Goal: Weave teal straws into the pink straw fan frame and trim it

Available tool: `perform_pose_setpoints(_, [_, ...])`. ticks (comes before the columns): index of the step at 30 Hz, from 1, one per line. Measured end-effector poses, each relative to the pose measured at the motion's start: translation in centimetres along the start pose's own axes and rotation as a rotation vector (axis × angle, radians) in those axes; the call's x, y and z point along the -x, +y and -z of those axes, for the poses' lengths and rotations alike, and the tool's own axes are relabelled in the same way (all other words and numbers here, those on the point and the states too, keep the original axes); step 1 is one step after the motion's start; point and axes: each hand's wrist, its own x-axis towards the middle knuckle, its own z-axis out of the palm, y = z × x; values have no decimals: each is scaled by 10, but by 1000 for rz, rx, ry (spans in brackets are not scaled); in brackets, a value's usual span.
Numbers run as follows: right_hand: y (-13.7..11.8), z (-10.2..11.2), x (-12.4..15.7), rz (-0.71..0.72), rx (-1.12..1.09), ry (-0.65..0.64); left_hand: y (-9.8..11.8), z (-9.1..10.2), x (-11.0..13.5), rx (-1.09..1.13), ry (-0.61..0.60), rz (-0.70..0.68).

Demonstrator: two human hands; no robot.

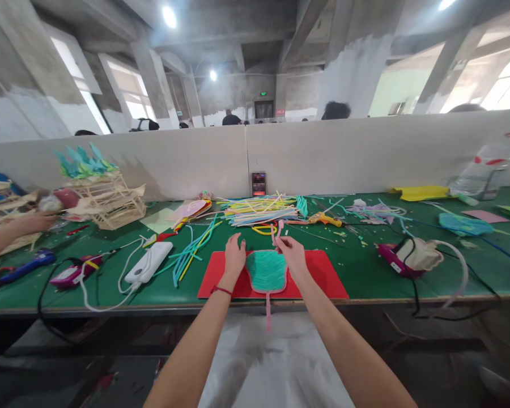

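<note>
A teal fan-shaped piece with a pink edge and pink handle lies on a red sheet at the table's front edge. My left hand rests flat on the red sheet at the fan's left side, fingers stretched out. My right hand is at the fan's upper right and pinches the end of a pink pipe cleaner that curls up from the fan's rim.
The green table holds a heap of coloured pipe cleaners, a yellow glue gun, a white power bank with cables, a wooden stick model and a bottle. Another person's hand works at far left. A white partition stands behind.
</note>
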Motion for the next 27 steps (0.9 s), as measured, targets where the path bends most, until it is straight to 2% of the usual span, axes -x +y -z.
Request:
perform_pose_setpoints(4, [3, -17, -10, 14, 14, -60, 12, -15, -3, 74, 54, 48])
perform_pose_setpoints(9, [16, -17, -5, 2, 54, -107, 6, -32, -1, 197, -49, 133])
perform_pose_setpoints(15, [15, -14, -6, 9, 38, -131, 8, -30, -3, 253, -121, 104])
perform_pose_setpoints(20, [11, -16, -4, 4, -20, -142, 11, -28, -2, 194, -131, 73])
perform_pose_setpoints(23, [11, -14, -6, -4, -79, -89, 8, -26, 0, 113, -97, 106])
perform_pose_setpoints(27, [18, -5, -15, -24, -193, 117, 7, -22, 2, 22, -71, 147])
